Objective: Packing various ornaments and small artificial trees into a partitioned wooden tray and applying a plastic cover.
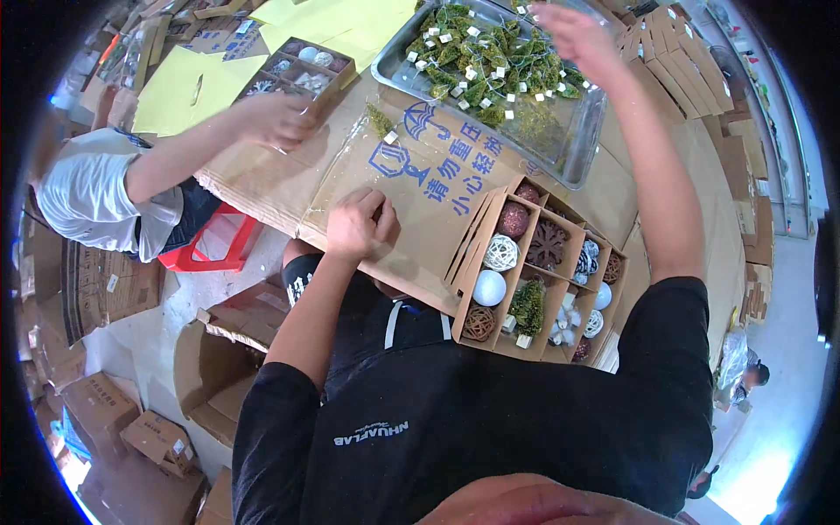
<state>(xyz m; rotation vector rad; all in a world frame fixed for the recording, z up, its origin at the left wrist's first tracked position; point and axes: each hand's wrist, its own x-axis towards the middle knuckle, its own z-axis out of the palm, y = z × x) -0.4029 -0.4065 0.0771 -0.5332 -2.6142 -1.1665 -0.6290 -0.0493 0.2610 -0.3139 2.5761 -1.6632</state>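
My right hand (576,42) reaches over the far right rim of a metal tray (573,166), fingers stretched out above a pile of small green bottle-brush trees (472,66) with white block bases. My left hand (360,226) rests on the cardboard-covered table near its front edge, fingers curled, with nothing visible in them. Beyond it one loose tree (380,120) lies on the cardboard. Against my body, below my right arm, stands a divided cardboard box (477,254) holding glitter balls, woven balls, a brown snowflake (547,243), cotton-like pieces and green trees (528,306).
At left a co-worker's hand (278,121) is beside another divided box (319,92) of ornaments. Yellow sheets (179,92) lie at the far left. Stacked cardboard pieces (678,66) stand at far right. A red stool (214,245) and an open carton (206,376) are on the floor.
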